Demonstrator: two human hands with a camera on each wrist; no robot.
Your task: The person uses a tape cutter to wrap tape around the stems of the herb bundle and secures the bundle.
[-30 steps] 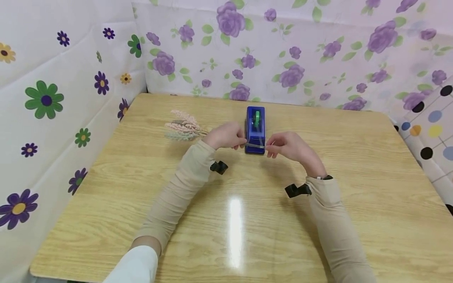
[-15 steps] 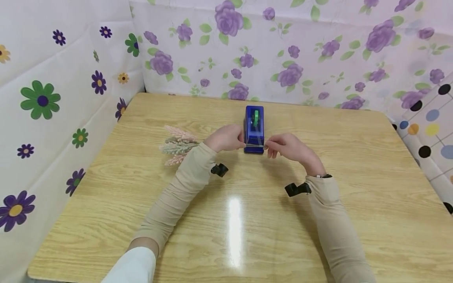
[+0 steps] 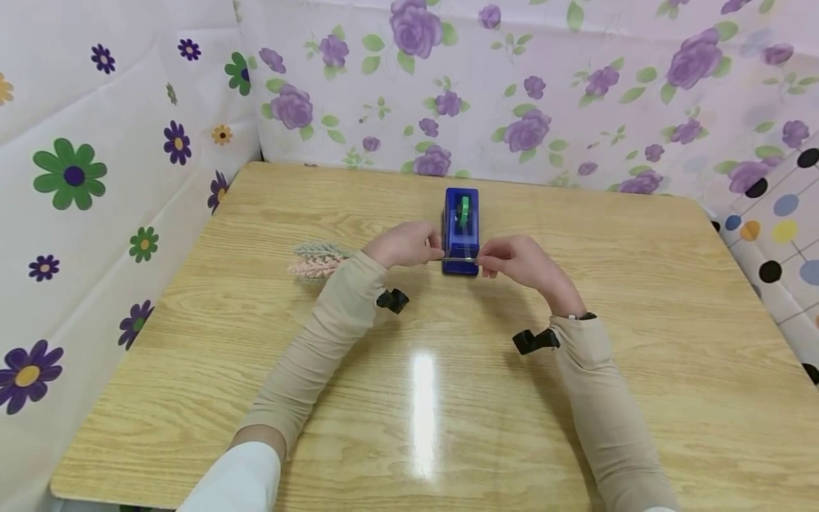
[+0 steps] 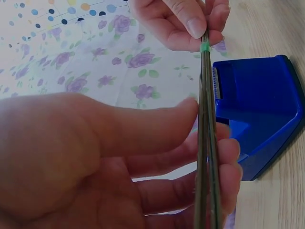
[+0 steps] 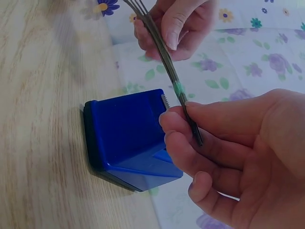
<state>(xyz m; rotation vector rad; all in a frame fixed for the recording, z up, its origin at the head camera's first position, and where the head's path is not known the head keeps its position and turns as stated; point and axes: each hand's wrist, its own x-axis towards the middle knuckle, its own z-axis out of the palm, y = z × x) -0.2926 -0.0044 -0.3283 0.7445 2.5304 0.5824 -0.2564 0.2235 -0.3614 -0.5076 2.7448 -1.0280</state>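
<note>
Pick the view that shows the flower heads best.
Head view: it's the only one with the pink and pale green flower heads in frame, beside the left sleeve. Both wrist views show just the stems, no heads.

At twelve o'clock I see a cloth, purple-rose print on white; at ten, a sheet, green, purple and yellow daisy print; at three, a dotted cover, black, blue and yellow. The tape dispenser is blue, its roll green; the flowers pink and grey-green, the stems brownish, their band green.
</note>
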